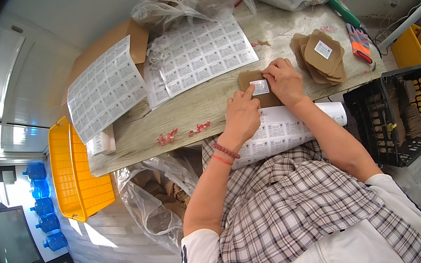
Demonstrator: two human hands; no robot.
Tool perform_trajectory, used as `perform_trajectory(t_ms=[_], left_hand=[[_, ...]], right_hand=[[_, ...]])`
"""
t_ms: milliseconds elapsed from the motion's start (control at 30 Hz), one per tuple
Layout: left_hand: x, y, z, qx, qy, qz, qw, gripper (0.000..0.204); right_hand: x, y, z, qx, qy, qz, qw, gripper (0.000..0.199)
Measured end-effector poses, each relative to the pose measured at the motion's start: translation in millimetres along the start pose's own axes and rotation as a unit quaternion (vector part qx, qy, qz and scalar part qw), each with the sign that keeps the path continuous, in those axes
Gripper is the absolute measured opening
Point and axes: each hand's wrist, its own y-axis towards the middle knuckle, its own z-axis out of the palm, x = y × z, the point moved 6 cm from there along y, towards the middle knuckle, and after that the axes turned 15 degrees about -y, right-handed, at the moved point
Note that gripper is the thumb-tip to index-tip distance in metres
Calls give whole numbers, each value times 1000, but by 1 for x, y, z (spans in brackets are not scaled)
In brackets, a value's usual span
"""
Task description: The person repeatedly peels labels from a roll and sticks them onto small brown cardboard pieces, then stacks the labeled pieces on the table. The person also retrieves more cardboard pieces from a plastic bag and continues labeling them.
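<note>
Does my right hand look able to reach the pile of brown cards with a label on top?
Probably yes: the pile sits just right of your right hand, with nothing visible between, though that hand is touching another labelled card.

I see room for a hand over bare table (185, 116) left of centre. Label sheets (107, 84) block the upper left, stacked cards (330, 60) the upper right.

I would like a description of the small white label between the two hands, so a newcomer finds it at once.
Start at the near edge of the table, where the left hand and right hand come close. Brown cardboard there carries the small white label. Unlike the label on the brown stack to the right, it lies between the hands.
</note>
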Motion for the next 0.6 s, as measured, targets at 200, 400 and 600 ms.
perform_trajectory(t_ms=[200,400,600], left_hand=[[0,-5,2,-13,16,-4,1000,10],[-7,-13,-3,-71,-58,26,995,10],[-2,-17,-1,-53,-89,11,995,11]], right_hand=[[12,2,-17,-94,63,-88,990,8],[-5,-4,7,40,170,21,984,12],[-16,14,-29,-9,229,41,973,11]])
